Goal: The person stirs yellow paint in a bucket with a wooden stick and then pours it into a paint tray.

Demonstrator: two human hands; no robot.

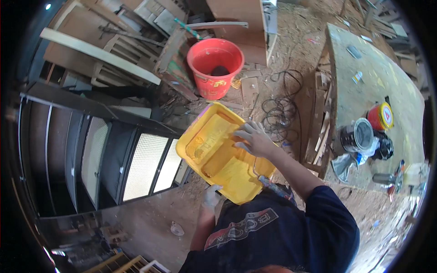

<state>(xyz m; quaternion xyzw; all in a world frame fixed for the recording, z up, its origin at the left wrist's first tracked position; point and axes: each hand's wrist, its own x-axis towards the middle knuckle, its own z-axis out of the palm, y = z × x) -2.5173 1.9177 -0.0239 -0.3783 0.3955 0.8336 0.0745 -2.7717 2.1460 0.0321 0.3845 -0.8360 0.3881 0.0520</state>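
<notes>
A yellow plastic paint tray (pixel 218 157) with moulded recesses is held in front of my body. My left hand (pixel 211 196), whitened with dust or paint, is closed on the tray's near left edge; part of its fingers is hidden under the rim. Over the tray's far right side reaches my right hand (pixel 256 138), its fingers spread and pale at the tips. I cannot tell whether its fingertips touch the tray. Against the tray's near right edge rests a paint roller handle (pixel 275 187), smeared with colour, its bent wire (pixel 255 169) lying over the tray.
A red bucket (pixel 215 86) stands on the floor beyond the tray. Black cabinets (pixel 116 157) stand at the left. The worktable (pixel 378 82) at the right bears an open paint can (pixel 357 135) and a red and yellow can (pixel 380 116). Tangled cable (pixel 280 111) lies between.
</notes>
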